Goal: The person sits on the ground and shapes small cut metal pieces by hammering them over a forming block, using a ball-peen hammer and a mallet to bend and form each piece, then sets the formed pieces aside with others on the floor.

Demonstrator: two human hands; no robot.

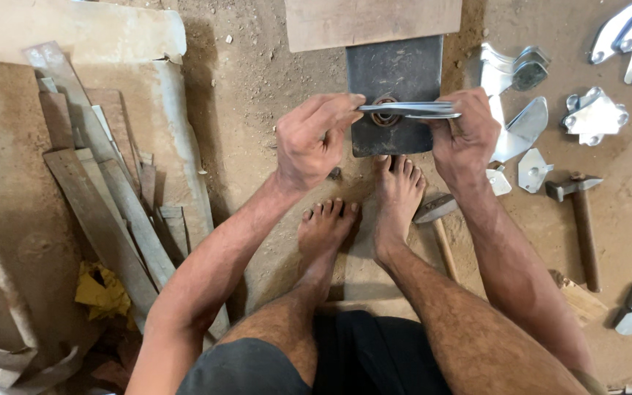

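- Left hand (314, 140) and right hand (465, 135) each pinched closed on one end of a flat metal strip (409, 110).
- Strip lay across dark steel block (394, 69) (ring beneath it).
- Hammer (579, 219) on dirt floor (257, 73), right.

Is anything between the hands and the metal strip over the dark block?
Nothing visible. The left hand and right hand already grip the metal strip at its two ends, over the ring on the dark block.
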